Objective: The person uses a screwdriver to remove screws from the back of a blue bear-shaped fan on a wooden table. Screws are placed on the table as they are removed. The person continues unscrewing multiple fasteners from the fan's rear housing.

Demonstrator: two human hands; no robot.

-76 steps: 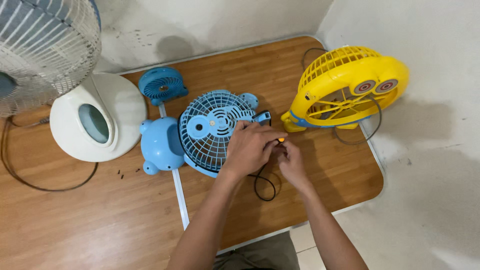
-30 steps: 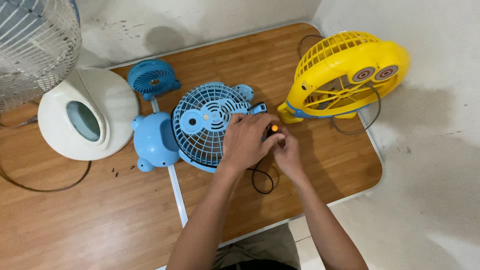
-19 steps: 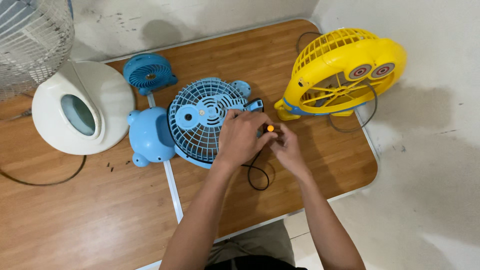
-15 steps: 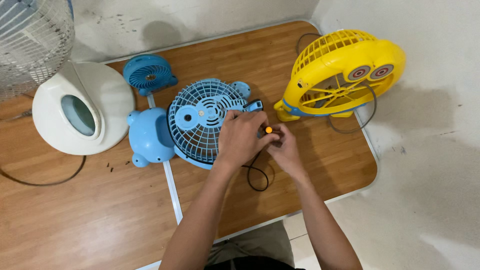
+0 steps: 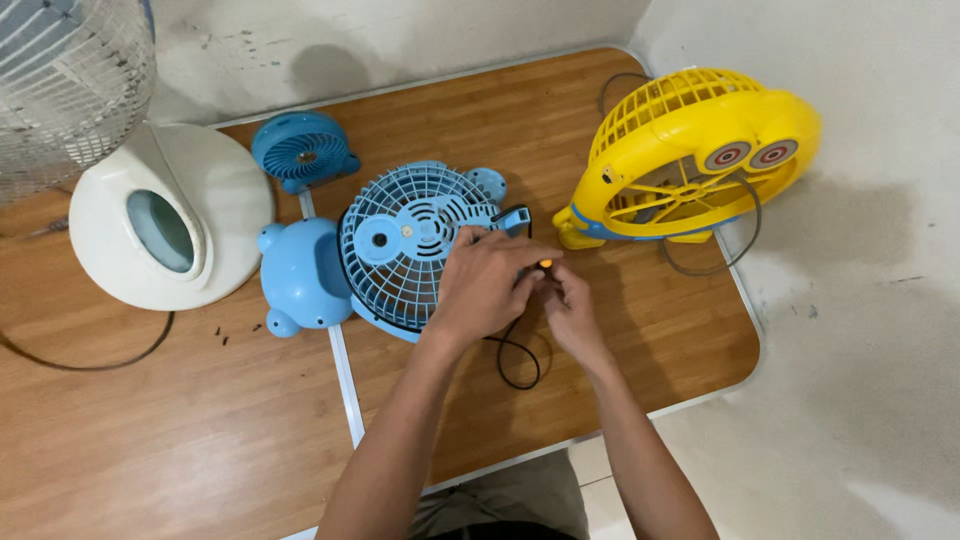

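Around you: a low wooden table (image 5: 150, 440) with brown laminate top, rounded corners and pale edge trim; a white seam strip (image 5: 340, 370) runs across its surface, marking where two panels join. Behind it, a white plastered wall (image 5: 400, 40), scuffed and stained, with soft shadows cast on it. To your right, a pale grey-white floor (image 5: 860, 350), worn and blotchy with small dark specks. Light is even, diffuse, indoor.

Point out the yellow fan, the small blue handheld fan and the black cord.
yellow fan (image 5: 690, 130), head view, top of casing.
small blue handheld fan (image 5: 298, 150), head view, front grille.
black cord (image 5: 520, 370), head view, loop on table.
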